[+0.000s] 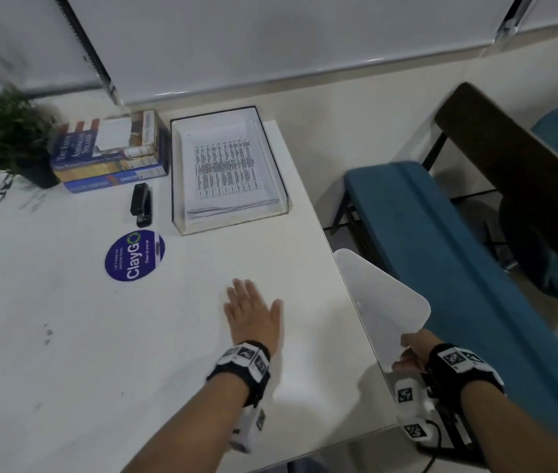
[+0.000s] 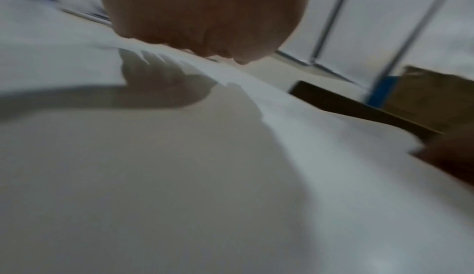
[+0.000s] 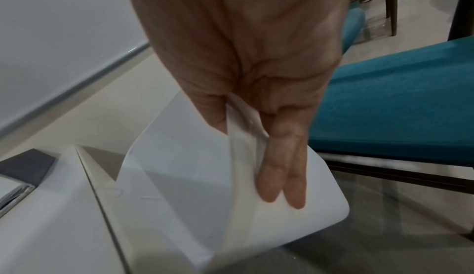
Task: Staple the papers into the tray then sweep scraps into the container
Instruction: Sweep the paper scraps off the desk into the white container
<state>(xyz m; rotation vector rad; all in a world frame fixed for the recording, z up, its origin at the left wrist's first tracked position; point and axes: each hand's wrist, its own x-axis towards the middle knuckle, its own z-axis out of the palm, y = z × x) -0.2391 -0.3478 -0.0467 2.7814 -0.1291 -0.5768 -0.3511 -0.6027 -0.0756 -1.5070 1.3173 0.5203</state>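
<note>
My left hand (image 1: 251, 303) lies flat on the white table (image 1: 66, 370), fingers straight and spread, a little in from the right edge; the left wrist view shows its palm (image 2: 205, 14) blurred above the tabletop. My right hand (image 1: 407, 353) grips the rim of a white plastic container (image 1: 383, 302), which is tilted just off the table's right edge. In the right wrist view the thumb is inside the container (image 3: 179, 197) and the fingers (image 3: 282, 177) lie on its outer wall. A clear tray (image 1: 281, 186) at the back holds printed papers (image 1: 226, 169). A black stapler (image 1: 141, 204) lies to its left.
A stack of books (image 1: 110, 151) and a potted plant (image 1: 8, 134) stand at the back left. A round blue sticker (image 1: 134, 256) lies mid-table. Small dark specks (image 1: 47, 332) mark the left side. A blue bench (image 1: 458, 268) and a dark table stand to the right.
</note>
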